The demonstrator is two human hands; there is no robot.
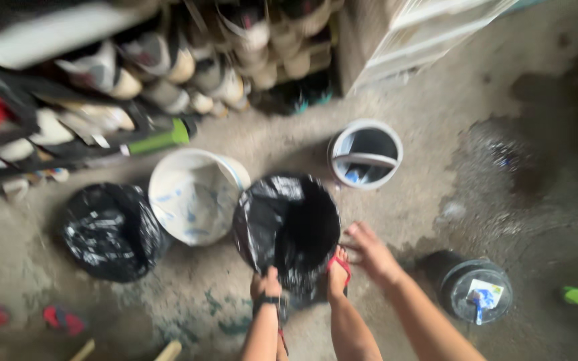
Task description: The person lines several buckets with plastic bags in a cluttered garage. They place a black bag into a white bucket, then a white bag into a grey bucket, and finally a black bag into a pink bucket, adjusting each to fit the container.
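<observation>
Head view looks down at a concrete floor (436, 93), blurred by motion. Left hand (265, 284) pinches the near rim of a black plastic-lined bucket (289, 227) standing on the floor between a white bucket (192, 194) and the person's red-sandalled foot (338, 271). Right hand (372, 251) hovers spread just right of the rim, empty. A black bag (112, 230) sits farther left

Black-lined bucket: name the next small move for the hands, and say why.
Probably bring the right hand onto the near rim of the black-lined bucket. Only the left hand grips the black liner there; the right hovers open beside it, and a foot braces the base.
</observation>
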